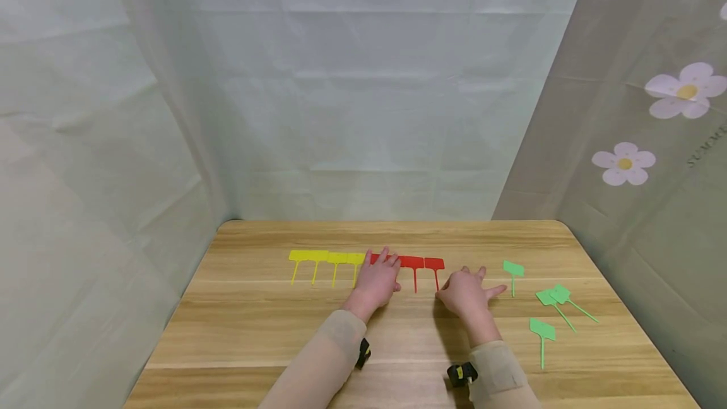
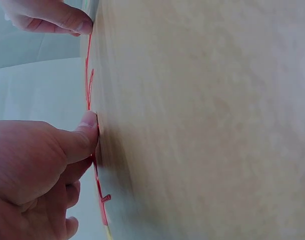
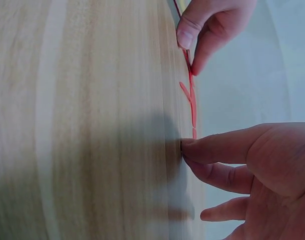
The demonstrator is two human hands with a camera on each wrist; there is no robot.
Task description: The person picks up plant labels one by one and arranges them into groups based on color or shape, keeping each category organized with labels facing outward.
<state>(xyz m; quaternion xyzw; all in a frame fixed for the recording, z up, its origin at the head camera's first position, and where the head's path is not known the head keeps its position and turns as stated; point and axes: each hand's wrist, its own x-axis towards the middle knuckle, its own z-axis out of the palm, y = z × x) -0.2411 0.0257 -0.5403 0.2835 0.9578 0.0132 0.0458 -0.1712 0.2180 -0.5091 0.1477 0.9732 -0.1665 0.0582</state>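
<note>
My left hand [image 1: 376, 281] rests on the middle of a row of flat red T-shaped plant labels [image 1: 411, 262], fingers extended and partly hiding them. In the left wrist view its thumb [image 2: 87, 131] touches the red strip of labels. At the row's right end, my right hand [image 1: 464, 295] pinches the lower stem end of the last red plant label [image 1: 434, 263] between thumb and index finger, other fingers spread. Yellow plant labels [image 1: 299, 255] continue the row leftward, heads side by side and stems toward me.
Several green plant labels lie to the right: one upright-facing label [image 1: 514, 268], two overlapping labels [image 1: 561, 293] at a slant, and a nearer label [image 1: 542, 329]. The wooden table [image 1: 238, 333] ends at a pale fabric backdrop [image 1: 363, 112].
</note>
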